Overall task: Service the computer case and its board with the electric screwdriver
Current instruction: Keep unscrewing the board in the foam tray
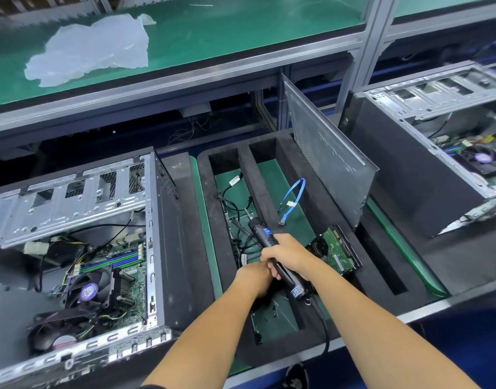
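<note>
An open computer case (154, 220) lies on its side at the left, showing its green board (128, 279) with a black fan and coloured wires. My right hand (289, 254) grips the black electric screwdriver (262, 233) over a black foam tray (210, 197). The tool's tip points away toward a metal bracket with black cables in the tray's left slot. My left hand (253, 276) sits curled right beside the right hand, low against the tool's body; what it holds is hidden. The screwdriver's cord (325, 329) trails down toward me.
The tray also holds a blue cable (296, 197) and a hard drive (339, 249) with its green board up. A grey side panel (325, 153) leans upright at the tray's right. Another open case (437, 141) stands at the far right. A plastic bag (92, 49) lies on the upper green shelf.
</note>
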